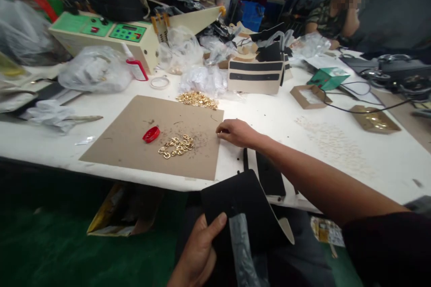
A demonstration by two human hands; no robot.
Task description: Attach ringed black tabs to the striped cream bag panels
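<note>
My left hand (198, 251) grips a black flat leather piece (242, 208) below the table edge, thumb on top. My right hand (235, 132) rests on the right edge of a brown cardboard sheet (134, 143), fingers curled together; whether it pinches anything is hidden. On the sheet lie a small pile of gold metal rings (177, 145) and a red cap (151, 134). A larger heap of gold rings (197, 99) lies just beyond the sheet. Black strips (269, 175) lie at the table edge under my right forearm.
A cream machine with green panels (111, 33) stands at the back left among plastic bags (96, 69). A cardboard stack with black strips (256, 76), a green box (328, 77), cables and small trays sit right. Other people sit across the table. A cardboard box (124, 210) lies on the green floor.
</note>
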